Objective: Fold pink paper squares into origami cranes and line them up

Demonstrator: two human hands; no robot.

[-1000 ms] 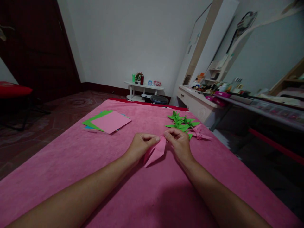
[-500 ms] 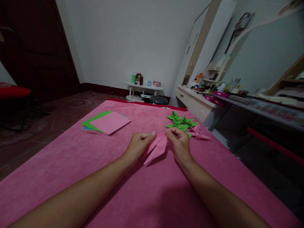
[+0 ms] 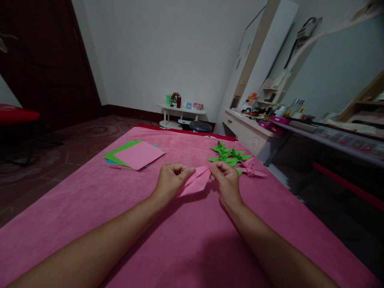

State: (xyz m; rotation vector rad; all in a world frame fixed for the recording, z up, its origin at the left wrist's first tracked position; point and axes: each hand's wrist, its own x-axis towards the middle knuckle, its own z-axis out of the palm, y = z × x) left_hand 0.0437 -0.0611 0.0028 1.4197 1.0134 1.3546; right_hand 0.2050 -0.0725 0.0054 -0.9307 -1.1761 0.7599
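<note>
A half-folded pink paper (image 3: 195,183) is held between my two hands just above the pink cloth (image 3: 186,240). My left hand (image 3: 171,182) pinches its left side with curled fingers. My right hand (image 3: 227,182) pinches a narrow flap at its upper right tip. Beyond my right hand lie several folded green paper figures (image 3: 229,155) and one folded pink figure (image 3: 252,170).
A stack of flat sheets, pink on top of green and blue (image 3: 133,155), lies at the far left of the cloth. A white low shelf (image 3: 181,114) stands by the back wall. A cluttered dresser (image 3: 270,124) runs along the right. A red seat (image 3: 18,114) is at left.
The pink paper has tilted from pointing down towards me to lying flatter and wider between my hands. My left hand has shifted slightly left; the camera barely moved.
</note>
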